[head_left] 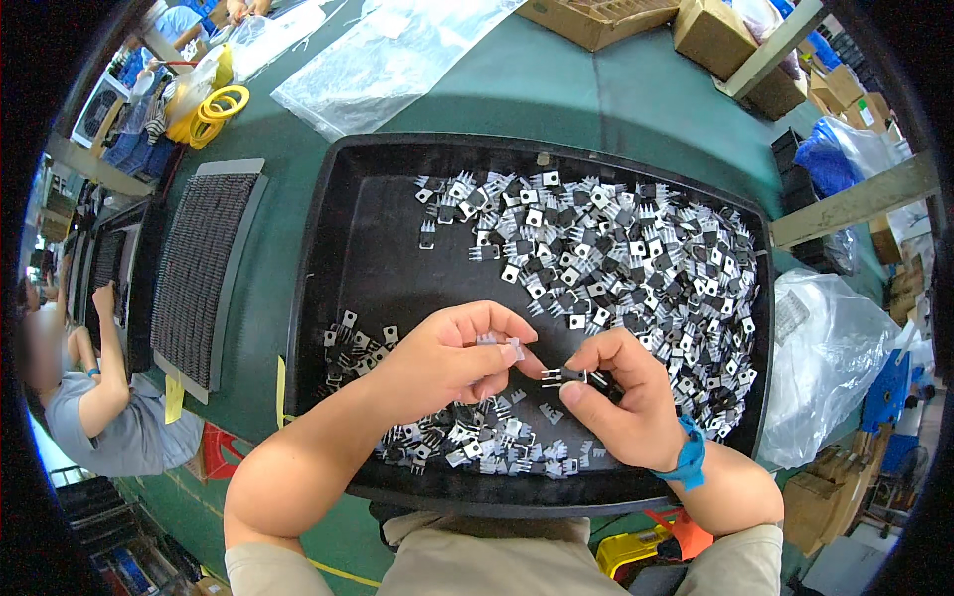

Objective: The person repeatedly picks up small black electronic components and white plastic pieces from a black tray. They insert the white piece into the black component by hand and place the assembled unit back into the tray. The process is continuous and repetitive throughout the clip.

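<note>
Over a large black tray (316, 268), my left hand (447, 353) pinches a small translucent plastic clip (513, 347) between thumb and forefinger. My right hand (628, 402), with a blue band at the wrist, grips a black three-legged transistor (570, 375); its metal legs point left toward my left fingers. A small gap separates the two pieces. A big heap of transistors (616, 238), black and silver, fills the tray's right side. Nearer me lie more transistors (360, 353) and several loose plastic clips (527, 459), partly hidden beneath my left forearm.
Left of the tray lies a grey panel with dense rows of small dark parts (204, 268). Clear plastic bags lie on the green table behind (383, 65) and at right (825, 363). Cardboard boxes (596, 20) stand at the back. Another person (109, 407) works at far left.
</note>
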